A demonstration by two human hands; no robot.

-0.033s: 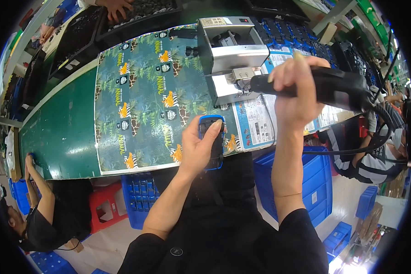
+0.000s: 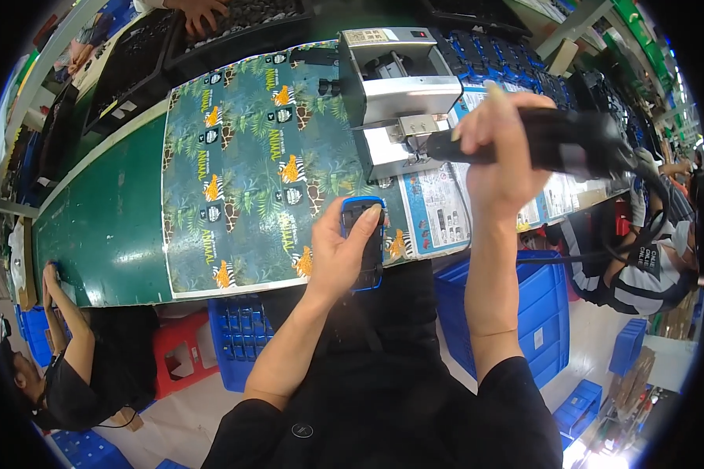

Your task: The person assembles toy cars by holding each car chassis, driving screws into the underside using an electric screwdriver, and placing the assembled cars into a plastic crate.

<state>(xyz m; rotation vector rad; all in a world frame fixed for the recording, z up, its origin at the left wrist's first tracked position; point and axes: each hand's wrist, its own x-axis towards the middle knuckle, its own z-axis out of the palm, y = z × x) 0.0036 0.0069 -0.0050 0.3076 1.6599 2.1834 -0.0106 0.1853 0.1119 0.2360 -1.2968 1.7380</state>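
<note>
Black tool [image 2: 559, 141], gripped by the right fingers [image 2: 508, 139], reaches the metal machine [image 2: 409, 98], upper centre, while left fingers [image 2: 362, 228] clasp a blue-rimmed casing [image 2: 372, 262], apparently part-assembled, not finished.

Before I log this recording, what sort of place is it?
Probably a factory assembly line: the right hand holds a corded black tool at a silver metal device, rows of blue-and-black parts lie beyond on the bench, and another person is at the same bench.
</note>
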